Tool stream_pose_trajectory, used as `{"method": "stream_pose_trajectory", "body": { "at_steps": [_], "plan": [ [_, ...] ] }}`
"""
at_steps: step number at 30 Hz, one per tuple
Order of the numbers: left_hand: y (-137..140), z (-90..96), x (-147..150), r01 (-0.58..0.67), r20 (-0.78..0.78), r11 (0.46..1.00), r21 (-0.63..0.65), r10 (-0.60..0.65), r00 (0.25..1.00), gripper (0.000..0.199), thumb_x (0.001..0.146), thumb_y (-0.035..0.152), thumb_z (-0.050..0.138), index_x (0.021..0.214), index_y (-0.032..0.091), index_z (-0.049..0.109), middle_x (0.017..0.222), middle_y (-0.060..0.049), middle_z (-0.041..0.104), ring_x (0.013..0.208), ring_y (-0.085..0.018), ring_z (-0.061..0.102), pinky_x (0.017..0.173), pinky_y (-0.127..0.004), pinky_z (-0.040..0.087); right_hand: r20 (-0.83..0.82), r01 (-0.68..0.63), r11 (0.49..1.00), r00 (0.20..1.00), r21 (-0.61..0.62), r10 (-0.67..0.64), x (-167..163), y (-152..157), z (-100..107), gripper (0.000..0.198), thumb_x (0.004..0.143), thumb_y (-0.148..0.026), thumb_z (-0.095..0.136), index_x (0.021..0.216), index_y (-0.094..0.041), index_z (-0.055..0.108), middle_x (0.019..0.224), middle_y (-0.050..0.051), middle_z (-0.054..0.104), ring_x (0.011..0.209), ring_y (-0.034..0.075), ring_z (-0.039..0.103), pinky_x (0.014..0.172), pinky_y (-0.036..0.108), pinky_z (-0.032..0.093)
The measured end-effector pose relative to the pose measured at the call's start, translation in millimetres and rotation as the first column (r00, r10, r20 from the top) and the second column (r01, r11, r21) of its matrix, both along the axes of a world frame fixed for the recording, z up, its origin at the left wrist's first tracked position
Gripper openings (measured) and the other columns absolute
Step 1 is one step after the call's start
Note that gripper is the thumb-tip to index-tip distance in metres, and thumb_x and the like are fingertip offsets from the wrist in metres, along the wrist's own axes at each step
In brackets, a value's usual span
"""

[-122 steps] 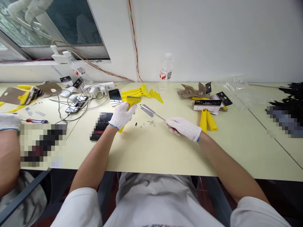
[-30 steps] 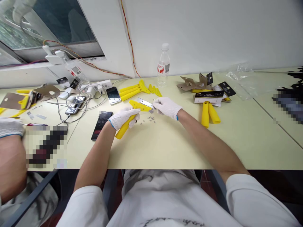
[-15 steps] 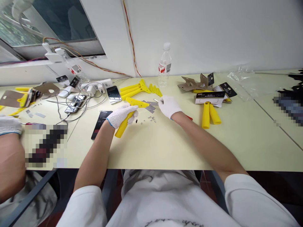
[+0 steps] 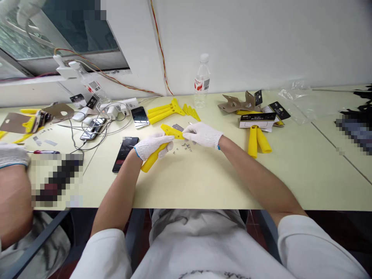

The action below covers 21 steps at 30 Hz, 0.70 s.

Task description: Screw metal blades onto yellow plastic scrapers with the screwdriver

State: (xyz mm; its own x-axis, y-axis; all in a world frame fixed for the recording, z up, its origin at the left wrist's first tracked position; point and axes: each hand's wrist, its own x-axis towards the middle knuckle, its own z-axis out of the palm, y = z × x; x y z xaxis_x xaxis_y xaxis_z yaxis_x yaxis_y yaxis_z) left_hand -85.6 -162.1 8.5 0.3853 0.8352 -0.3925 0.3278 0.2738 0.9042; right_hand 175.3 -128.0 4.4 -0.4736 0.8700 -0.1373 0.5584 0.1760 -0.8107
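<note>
My left hand (image 4: 154, 146), in a white knitted glove, is closed around a yellow plastic scraper (image 4: 152, 158), its wide head (image 4: 171, 131) angled up to the right. At the head's right end, the gloved fingers of my right hand (image 4: 202, 135) are pinched together, touching the corner; whatever lies between the fingertips is too small to make out. Flat grey blades (image 4: 178, 127) lie just behind the scraper head. Several small metal screws (image 4: 187, 146) are scattered below my right fingers. A thin metal tip (image 4: 190, 123) shows behind my right hand, the rest covered.
Behind are yellow scraper handles (image 4: 162, 112), yellow covers (image 4: 192, 111) and a water bottle (image 4: 202, 83). Two yellow handles (image 4: 257, 141) and cardboard packaging (image 4: 241, 102) lie right. Phones (image 4: 124, 155) and tangled cables (image 4: 107, 124) lie left, near a co-worker's gloved hand (image 4: 13, 155).
My right hand has moved left and slightly down from beside the blades to the scraper's head. The scraper has turned slightly, its right end now lower.
</note>
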Motion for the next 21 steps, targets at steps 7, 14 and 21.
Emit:
{"method": "stream_pose_trajectory", "body": {
  "at_steps": [7, 14, 21],
  "plan": [
    [-2, 5.7, 2, 0.02, -0.004, 1.0, 0.023, -0.02, 1.0, 0.045, 0.106, 0.053, 0.075, 0.083, 0.015, 0.069, 0.06, -0.004, 0.056, 0.056, -0.017, 0.058, 0.066, -0.031, 0.054, -0.047, 0.171, 0.982, 0.983, -0.082, -0.175, 11, 6, 1, 0.023, 0.108, -0.026, 0.074, 0.088, -0.017, 0.079, 0.085, 0.006, 0.081, 0.064, 0.014, 0.065, 0.057, 0.024, 0.052],
    [17, 7.1, 6, -0.162, -0.012, 0.968, 0.193, 0.168, 0.986, 0.018, 0.111, 0.034, 0.062, 0.116, 0.02, 0.052, 0.102, -0.006, 0.075, 0.062, -0.014, 0.066, 0.065, -0.03, 0.06, 0.058, 0.467, 0.87, 0.875, 0.159, -0.481, 29, 48, -6, 0.034, 0.114, -0.042, 0.076, 0.136, -0.015, 0.076, 0.13, 0.011, 0.079, 0.107, 0.024, 0.079, 0.093, 0.043, 0.069],
    [82, 20.5, 9, -0.042, -0.414, 0.923, 0.383, 0.212, 0.885, 0.012, 0.109, 0.028, 0.058, 0.111, 0.017, 0.064, 0.104, -0.009, 0.081, 0.074, -0.018, 0.077, 0.07, -0.027, 0.063, 0.071, 0.452, 0.868, 0.878, 0.206, -0.474, 25, 74, -17, 0.04, 0.113, -0.042, 0.078, 0.144, -0.016, 0.074, 0.139, 0.013, 0.076, 0.115, 0.027, 0.078, 0.099, 0.047, 0.069]
  ]
}}
